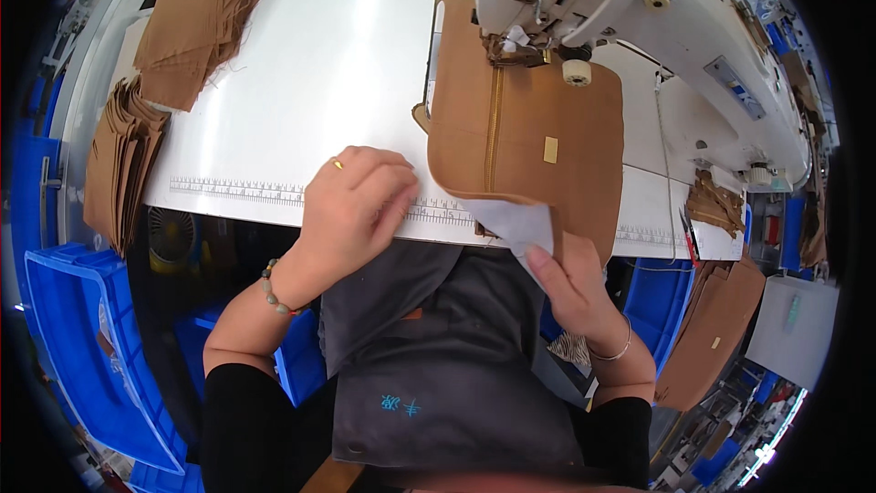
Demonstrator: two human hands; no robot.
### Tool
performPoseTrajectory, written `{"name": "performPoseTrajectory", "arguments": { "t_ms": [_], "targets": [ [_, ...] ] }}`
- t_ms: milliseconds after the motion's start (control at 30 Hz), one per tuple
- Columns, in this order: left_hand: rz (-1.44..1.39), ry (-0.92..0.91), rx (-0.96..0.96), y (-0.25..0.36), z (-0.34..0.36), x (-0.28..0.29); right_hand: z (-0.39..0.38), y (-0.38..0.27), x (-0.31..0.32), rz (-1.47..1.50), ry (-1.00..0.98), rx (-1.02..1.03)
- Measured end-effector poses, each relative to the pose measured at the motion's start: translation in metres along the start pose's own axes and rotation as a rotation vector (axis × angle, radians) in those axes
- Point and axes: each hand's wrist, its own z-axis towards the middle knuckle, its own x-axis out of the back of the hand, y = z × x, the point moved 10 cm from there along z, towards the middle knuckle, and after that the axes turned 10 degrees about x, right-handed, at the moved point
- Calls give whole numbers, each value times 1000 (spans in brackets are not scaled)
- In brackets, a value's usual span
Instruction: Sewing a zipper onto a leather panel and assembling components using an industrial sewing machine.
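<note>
A brown fabric panel [584,110] with a brass-coloured zipper [495,119] and a small gold plate [550,150] lies under the head of a sewing machine [520,0]. My right hand [579,283] grips its near edge, thumb on top. There the edge is turned up and shows a pale grey-white underside [516,222]. Left of the panel, my left hand [360,205] hovers above the table's front edge, apart from the fabric. Its fingers curl in toward the thumb, and whatever may be between them is hidden.
Stacks of brown fabric pieces [196,23] lie at the table's left; more brown pieces [716,201] lie at the right. A ruler strip [237,189] runs along the front edge of the white table [328,64]. Blue bins [100,338] stand below; brown panels [716,329] hang at right.
</note>
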Motion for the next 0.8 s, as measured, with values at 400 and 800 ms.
{"name": "performPoseTrajectory", "arguments": {
  "t_ms": [400, 800],
  "targets": [
    [-12, 100, -346, 50, -11, -23, -7, 17, 4, 226, 38, -155],
    [110, 129, -418, 55, -25, -25, -3, 14, 5, 242, 82, -195]
  ]
}}
